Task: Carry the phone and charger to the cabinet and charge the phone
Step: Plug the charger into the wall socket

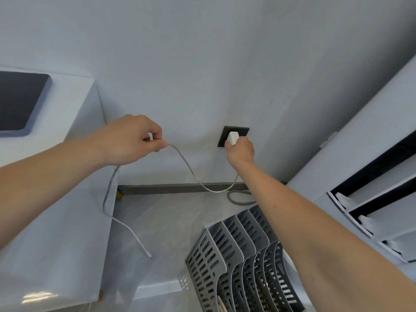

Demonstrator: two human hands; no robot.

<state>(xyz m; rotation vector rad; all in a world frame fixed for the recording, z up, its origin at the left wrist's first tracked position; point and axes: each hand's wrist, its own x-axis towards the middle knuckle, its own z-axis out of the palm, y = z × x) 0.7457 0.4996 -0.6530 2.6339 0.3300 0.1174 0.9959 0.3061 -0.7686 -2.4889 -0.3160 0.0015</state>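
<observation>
The white charger plug (231,137) sits against the dark wall socket (234,135) low on the far wall, its body standing out from the plate toward the near side. The right hand (240,150) is closed around the plug from below, fingers wrapped on its lower end. From under that hand the braided charging cable (191,171) drops, sags in a loop just above the dark baseboard (175,189), then climbs leftward to the left hand (132,140). The left hand is curled shut, pinching the cable between thumb and forefinger, with the other fingers folded in. Past that hand the cable falls down the side of the white cabinet (74,199) on the left and trails out toward the near side, its free connector end (149,255) hanging loose and pointing down and right. A dark flat pad (20,102) lies on the cabinet top at far left. On the floor near right stands a grey slotted file rack (243,262), and white shelving (371,176) runs along the right edge.
</observation>
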